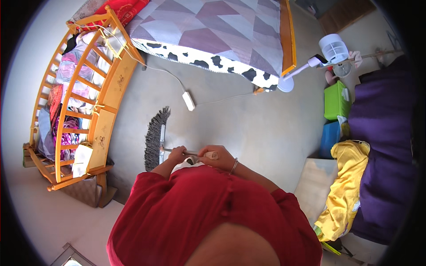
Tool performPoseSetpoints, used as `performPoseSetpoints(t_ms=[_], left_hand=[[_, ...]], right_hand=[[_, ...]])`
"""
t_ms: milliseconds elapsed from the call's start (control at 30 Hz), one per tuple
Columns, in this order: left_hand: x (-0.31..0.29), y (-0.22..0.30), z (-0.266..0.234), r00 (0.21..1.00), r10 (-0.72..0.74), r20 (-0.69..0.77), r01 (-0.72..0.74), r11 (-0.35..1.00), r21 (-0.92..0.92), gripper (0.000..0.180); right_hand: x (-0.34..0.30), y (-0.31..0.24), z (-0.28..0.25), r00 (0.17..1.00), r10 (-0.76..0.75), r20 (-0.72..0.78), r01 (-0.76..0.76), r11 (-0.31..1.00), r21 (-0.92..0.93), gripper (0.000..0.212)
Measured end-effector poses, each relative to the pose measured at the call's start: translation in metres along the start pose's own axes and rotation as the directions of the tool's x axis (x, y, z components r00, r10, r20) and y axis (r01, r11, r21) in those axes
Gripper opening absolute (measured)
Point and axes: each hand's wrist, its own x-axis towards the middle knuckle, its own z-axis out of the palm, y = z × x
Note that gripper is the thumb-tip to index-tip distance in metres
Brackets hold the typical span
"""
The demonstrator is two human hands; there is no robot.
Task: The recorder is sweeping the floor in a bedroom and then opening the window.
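"How do the hands have it?"

"Both grips are closed: the left hand (178, 154) wraps the handle (191, 153) of a grey fringed mop (154, 142), and the right hand (219, 155) holds its pale end, close to the red shirt (199, 199)."

"Any weak point?"

"With that end so near the body, a snag at the fringe could jab it backward, I'd think."

"Where is the mop's head?"

"Off to the person's left, seemingly on the floor (257, 124), near the crib (106, 124) but apart from it. A wide swing that way could knock the panelled side."

"Further out?"

"A white power strip (188, 101) lies ahead, its cable (167, 71) running toward the crib. Loose strands could hook and drag it. If they're damp, which I can't tell, that's worse."

"And beyond?"

"The bed's spotted edge (195, 60): a careless push beneath could catch the cloth."
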Motion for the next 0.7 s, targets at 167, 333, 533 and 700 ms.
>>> performPoseSetpoints(t_ms=[167,333,533,700], left_hand=[[-0.017,-0.022,0.007,0.969,0.151,-0.196,-0.179,0.975,-0.132,0.028],[-0.030,-0.023,0.020,0.984,0.166,-0.060,-0.171,0.982,-0.076,0.032],[-0.030,0.060,0.049,0.996,0.048,-0.069,-0.038,0.988,0.147,0.029],[-0.017,0.138,0.113,0.989,0.034,-0.142,-0.008,0.983,0.184,0.021]], right_hand=[[-0.007,-0.001,0.027,0.983,-0.181,-0.010,0.178,0.972,-0.153,0.017],[-0.034,0.011,0.030,0.970,-0.239,0.038,0.241,0.942,-0.233,0.014],[-0.089,0.060,-0.029,0.982,-0.189,0.021,0.190,0.973,-0.135,0.014],[-0.167,0.079,-0.095,0.983,-0.175,-0.061,0.172,0.984,-0.051,0.013]])
